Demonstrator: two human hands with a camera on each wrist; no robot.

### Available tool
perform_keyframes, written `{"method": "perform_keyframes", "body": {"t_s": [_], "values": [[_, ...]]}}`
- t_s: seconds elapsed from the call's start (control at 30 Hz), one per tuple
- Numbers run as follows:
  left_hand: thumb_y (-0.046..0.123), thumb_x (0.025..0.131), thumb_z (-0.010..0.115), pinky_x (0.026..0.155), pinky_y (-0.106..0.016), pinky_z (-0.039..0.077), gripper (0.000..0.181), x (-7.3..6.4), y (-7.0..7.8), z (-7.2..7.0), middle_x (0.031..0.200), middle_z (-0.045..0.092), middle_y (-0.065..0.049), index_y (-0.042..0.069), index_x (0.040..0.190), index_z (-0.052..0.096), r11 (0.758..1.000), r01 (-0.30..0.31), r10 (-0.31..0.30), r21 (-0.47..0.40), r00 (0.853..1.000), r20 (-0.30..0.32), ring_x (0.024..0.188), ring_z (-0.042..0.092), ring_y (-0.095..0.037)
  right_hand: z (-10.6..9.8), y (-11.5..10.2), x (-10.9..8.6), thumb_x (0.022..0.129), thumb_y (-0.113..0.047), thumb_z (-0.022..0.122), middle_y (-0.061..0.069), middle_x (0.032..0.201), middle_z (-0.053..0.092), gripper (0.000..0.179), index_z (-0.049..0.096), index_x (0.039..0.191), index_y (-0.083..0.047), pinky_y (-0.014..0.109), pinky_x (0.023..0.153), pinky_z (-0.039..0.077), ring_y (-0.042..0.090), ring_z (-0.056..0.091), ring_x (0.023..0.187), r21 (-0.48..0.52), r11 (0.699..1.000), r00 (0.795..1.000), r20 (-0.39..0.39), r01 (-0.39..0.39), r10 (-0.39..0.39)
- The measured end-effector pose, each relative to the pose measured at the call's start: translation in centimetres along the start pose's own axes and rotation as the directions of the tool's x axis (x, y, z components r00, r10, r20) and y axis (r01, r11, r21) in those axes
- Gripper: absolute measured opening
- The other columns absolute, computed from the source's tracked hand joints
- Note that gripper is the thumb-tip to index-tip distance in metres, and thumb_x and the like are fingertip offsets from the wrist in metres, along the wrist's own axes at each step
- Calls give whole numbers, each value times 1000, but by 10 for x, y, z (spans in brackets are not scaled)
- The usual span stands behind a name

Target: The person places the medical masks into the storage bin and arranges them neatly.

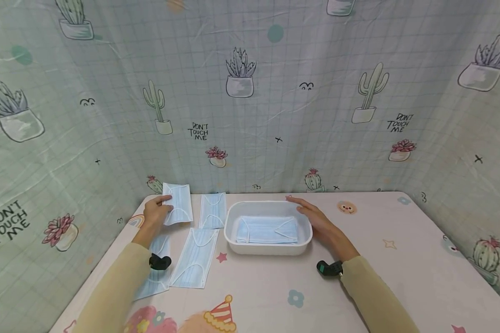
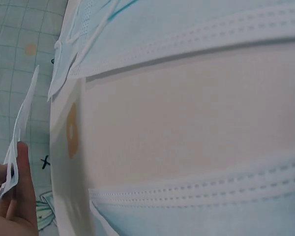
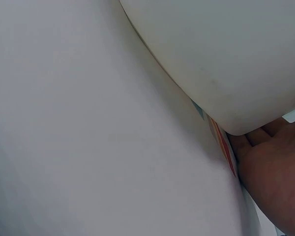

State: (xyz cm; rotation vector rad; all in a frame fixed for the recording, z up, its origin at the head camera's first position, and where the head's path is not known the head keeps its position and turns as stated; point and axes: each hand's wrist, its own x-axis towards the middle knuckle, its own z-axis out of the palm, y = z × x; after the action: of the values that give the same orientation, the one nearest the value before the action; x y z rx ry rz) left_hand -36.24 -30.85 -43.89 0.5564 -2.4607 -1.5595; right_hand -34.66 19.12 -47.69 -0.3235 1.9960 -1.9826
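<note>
My widest passage runs over the desk (image 1: 425, 259) at lower right of the head view, outside the right sleeve (image 1: 375, 296). Mid-frame, the white tub (image 1: 268, 250) blocks low crossings, the right hand (image 1: 318, 219) beside its right end. The left hand (image 1: 156, 212) and the mask (image 1: 183, 200) it pinches crowd the centre left; patterned cloth (image 1: 266, 115) closes the back.

"DON'T TOUCH ME" (image 1: 198, 132), on bkgd cloth (image 1: 271, 115), (3x)
</note>
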Motion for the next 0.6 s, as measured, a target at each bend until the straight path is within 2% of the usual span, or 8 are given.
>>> {"method": "perform_keyframes", "body": {"t_s": [0.13, 0.3, 0.37, 0.43, 0.6], "values": [[5, 98, 58, 115, -42, 43, 48, -7, 7, 1, 158, 49, -19, 6, 146, 58, 999, -21, 22, -32, 1000, 14, 136, 49, -29, 0, -1, 0, 112, -17, 33, -3, 174, 19, 49, 40, 160, -19, 57, 130, 8, 28, 10, 163, -5, 1000, 1000, -2, -2, 2], [6, 97, 61, 91, -19, 46, 48, -18, 17, 4, 151, 56, -20, 6, 145, 59, 996, -77, 78, -42, 996, 44, 127, 54, -24, 0, -2, 0, 112, -15, 32, -2, 174, 19, 49, 38, 160, -16, 57, 130, 8, 29, 9, 163, -8, 1000, 1000, 6, 13, -13], [5, 97, 62, 85, -15, 45, 47, -22, 22, 6, 149, 57, -22, 5, 144, 59, 994, -104, 106, -46, 993, 58, 127, 56, -25, 0, -2, -1, 112, -15, 32, -2, 174, 19, 49, 39, 160, -17, 57, 130, 8, 29, 9, 163, -10, 1000, 1000, 8, 17, -17], [5, 98, 62, 88, -17, 47, 47, -26, 27, 9, 149, 57, -22, 4, 144, 59, 992, -120, 123, -45, 989, 77, 128, 56, -27, -1, -2, -1, 112, -15, 32, -2, 174, 20, 48, 40, 160, -18, 58, 130, 7, 29, 9, 163, -11, 1000, 1000, 8, 21, -21], [7, 99, 61, 105, -36, 49, 46, -35, 39, 17, 152, 55, -20, 7, 145, 58, 989, -129, 137, -68, 982, 127, 132, 56, -31, -1, -1, -2, 112, -16, 32, -1, 174, 20, 49, 40, 160, -18, 58, 130, 6, 29, 8, 163, -22, 1000, 1000, 9, 23, -22]]}}
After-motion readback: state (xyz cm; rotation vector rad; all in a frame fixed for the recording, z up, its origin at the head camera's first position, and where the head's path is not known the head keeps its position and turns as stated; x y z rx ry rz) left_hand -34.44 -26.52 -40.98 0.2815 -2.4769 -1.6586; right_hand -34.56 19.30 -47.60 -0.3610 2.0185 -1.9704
